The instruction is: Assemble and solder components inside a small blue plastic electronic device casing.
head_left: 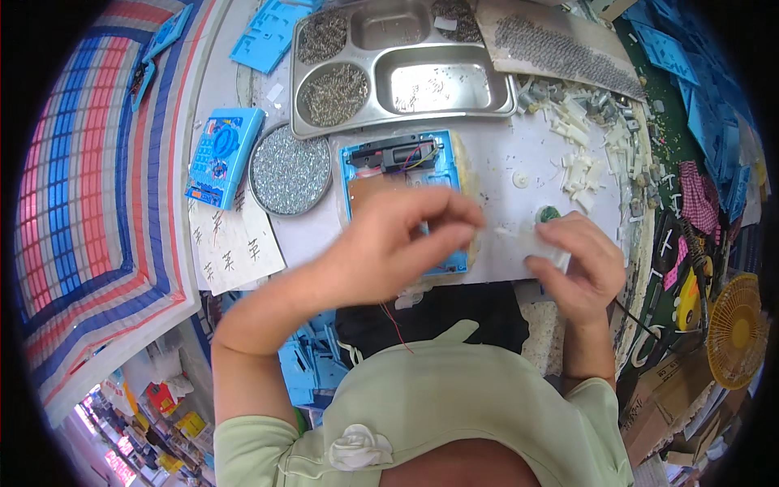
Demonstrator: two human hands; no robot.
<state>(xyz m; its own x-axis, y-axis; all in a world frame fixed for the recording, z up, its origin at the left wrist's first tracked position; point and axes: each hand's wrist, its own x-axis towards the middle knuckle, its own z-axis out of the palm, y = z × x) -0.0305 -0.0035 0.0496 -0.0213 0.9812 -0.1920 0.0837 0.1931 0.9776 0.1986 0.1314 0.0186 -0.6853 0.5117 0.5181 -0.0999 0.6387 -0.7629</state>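
Note:
My left hand (pixel 406 239), slightly smeared by motion, reaches over an open blue plastic casing (pixel 350 158). Its thumb and forefinger nearly meet in a pinch; whatever they hold is too small to make out. Inside the casing lie a black part (pixel 381 156) and thin coloured wires (pixel 423 160); my hand hides its lower part. To the right, my right hand (pixel 588 264) curls its fingers around a whitish translucent object (pixel 554 253), perhaps a small container. A round green thing (pixel 549 214) shows just beyond those fingers.
A steel compartment tray (pixel 398 122) of screws stands at the back, beside a board with rows of small dark pieces (pixel 560 49). White plastic parts (pixel 580 174) lie at right. At left are a round dish of shiny bits (pixel 290 174), a closed blue case (pixel 223 158) and a written sheet (pixel 235 247).

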